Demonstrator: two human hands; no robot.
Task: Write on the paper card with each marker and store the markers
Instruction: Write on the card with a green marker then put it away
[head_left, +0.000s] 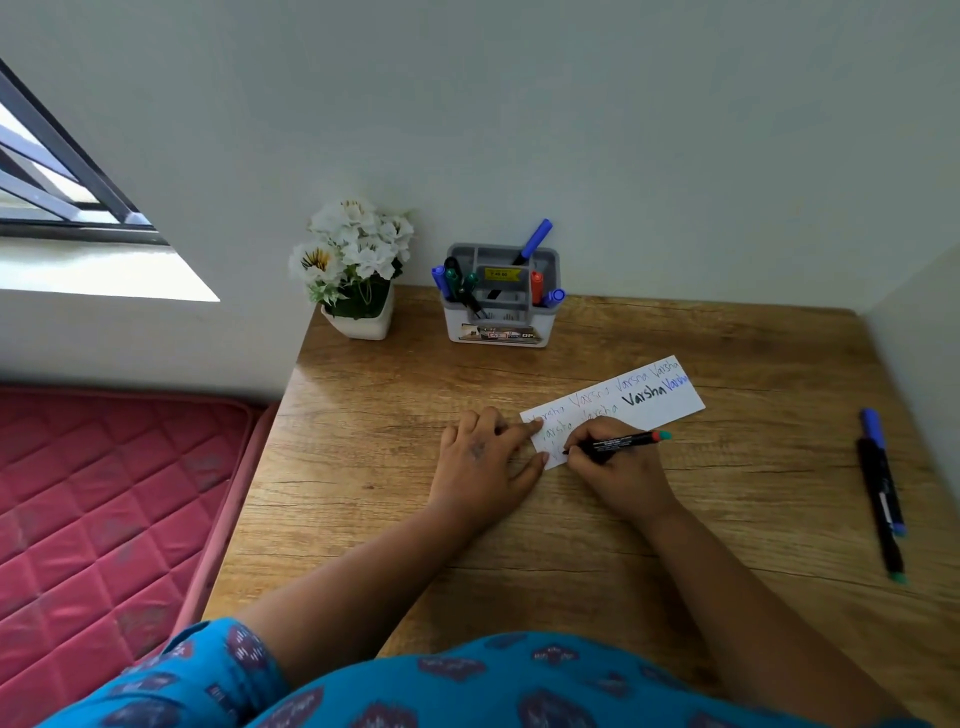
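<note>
A white paper card (644, 402) lies slanted on the wooden table (395, 519), with words written on it in several colours. My left hand (480, 465) rests flat beside the card's left end, its fingertips pressing the card's edge. My right hand (618, 470) grips a black marker (621, 442) with a red and green end, its tip on the card's lower left corner. A grey and white holder (501, 312) at the back holds several markers. Two more markers (883, 493) lie side by side at the table's right edge.
A white pot of white flowers (356, 270) stands at the table's back left corner. Walls close the table at the back and right. A red quilted mattress (104, 519) lies left of the table, below a window (62, 197).
</note>
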